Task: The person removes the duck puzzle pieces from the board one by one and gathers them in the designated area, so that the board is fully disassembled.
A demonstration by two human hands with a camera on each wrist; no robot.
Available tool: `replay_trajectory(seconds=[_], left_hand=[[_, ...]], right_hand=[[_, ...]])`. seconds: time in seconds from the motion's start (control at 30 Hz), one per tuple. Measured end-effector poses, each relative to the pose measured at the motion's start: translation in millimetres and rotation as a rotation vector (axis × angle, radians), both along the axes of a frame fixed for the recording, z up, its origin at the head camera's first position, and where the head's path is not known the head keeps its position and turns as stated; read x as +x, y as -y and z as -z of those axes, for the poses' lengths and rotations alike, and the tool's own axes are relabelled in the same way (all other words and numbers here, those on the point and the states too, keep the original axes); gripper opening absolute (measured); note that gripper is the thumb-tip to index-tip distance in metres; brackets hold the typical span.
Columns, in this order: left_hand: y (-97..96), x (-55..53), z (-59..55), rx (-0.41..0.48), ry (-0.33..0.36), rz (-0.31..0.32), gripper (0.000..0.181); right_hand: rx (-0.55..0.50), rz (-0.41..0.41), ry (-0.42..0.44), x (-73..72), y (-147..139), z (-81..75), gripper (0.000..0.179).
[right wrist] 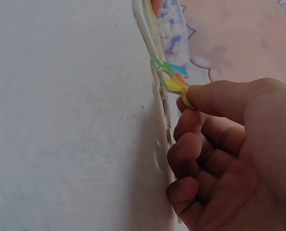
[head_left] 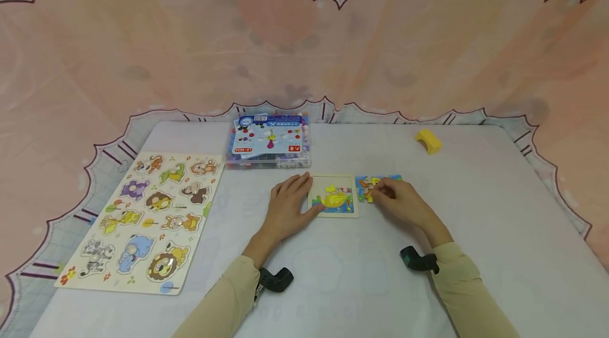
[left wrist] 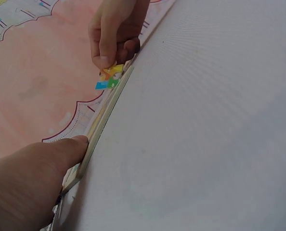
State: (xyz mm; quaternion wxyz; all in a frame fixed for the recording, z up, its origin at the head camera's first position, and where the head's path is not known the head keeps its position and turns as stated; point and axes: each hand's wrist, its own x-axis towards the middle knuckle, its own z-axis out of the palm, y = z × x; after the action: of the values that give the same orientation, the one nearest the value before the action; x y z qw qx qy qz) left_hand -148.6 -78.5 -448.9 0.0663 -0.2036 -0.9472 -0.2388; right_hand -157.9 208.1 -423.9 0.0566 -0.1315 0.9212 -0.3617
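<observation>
A small square wooden puzzle tray [head_left: 356,198] lies on the white table, partly filled with a yellow duck picture over blue. At its left side rests my left hand [head_left: 288,210], fingertips by the upper left corner and the thumb along the lower edge. My right hand [head_left: 405,203] is just right of the tray. Between thumb and forefinger it pinches a jigsaw piece [right wrist: 174,79] in yellow, orange, green and blue, seen well in the right wrist view. Other colourful puzzle pieces [head_left: 361,181] lie beside the tray, partly hidden by that hand.
A large animal peg board [head_left: 157,224] lies on the left. Behind the tray is a clear plastic box [head_left: 268,139] with a blue printed label. A yellow arch block [head_left: 430,141] sits at the back right. A patterned pink cloth [head_left: 304,52] hangs behind the table.
</observation>
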Motion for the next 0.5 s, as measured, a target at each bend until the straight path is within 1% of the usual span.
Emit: replay_trajectory(seconds=[0.2, 0.27, 0.4, 0.5], left_hand=[[-0.2, 0.7, 0.0, 0.001, 0.017, -0.005, 0.070], [-0.4, 0.7, 0.0, 0.003, 0.009, -0.004, 0.070], [-0.5, 0.7, -0.6, 0.003, 0.002, -0.005, 0.070], [-0.6, 0.4, 0.1, 0.006, 0.011, -0.004, 0.071]], right_hand=[[-0.032, -0.013, 0.050, -0.8, -1.8, -0.8, 0.018], [-0.027, -0.016, 0.062, -0.9, -1.6, -1.2, 0.018], [0.010, -0.006, 0.053, -0.7, 0.9, -1.5, 0.017], [0.049, 0.012, 0.030, 0.0, 3.8, -1.6, 0.017]])
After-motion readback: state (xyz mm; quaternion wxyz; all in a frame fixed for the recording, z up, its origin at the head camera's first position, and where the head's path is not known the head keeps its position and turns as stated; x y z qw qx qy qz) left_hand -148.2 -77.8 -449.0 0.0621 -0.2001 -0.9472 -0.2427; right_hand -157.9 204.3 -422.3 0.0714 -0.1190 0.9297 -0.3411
